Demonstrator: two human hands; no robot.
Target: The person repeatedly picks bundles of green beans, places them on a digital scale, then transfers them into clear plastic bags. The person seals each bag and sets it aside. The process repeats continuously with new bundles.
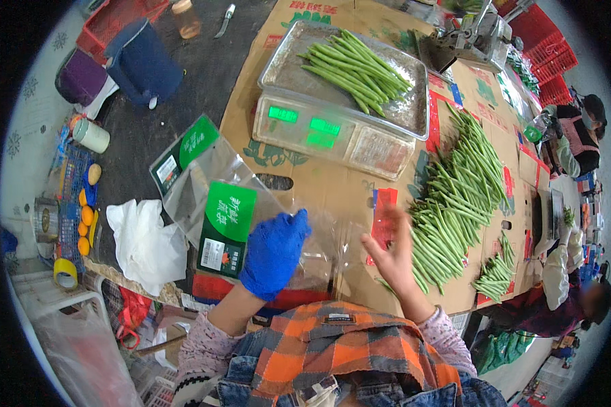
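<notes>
My left hand (276, 254), in a blue glove, is closed on the edge of a clear plastic bag (310, 259) with a green printed label (228, 224). A second clear bag (191, 147) with a similar green label lies partly beneath it. Bare and slightly blurred, my right hand (396, 254) is raised with thumb and fingers apart, nothing seen in it. Just right of it, a long heap of green beans (453, 203) covers the cardboard. Beyond both hands stands a digital scale (331, 135) with lit green displays. Its metal tray (285, 66) carries a bundle of green beans (356, 71).
A crumpled white cloth or paper (147, 244) lies at the left table edge, near a white jar (90, 136) and a blue container (142, 61). A smaller bean pile (495, 274) sits at right. A metal machine (476, 40) stands far right. Two people (573, 135) are along the right side.
</notes>
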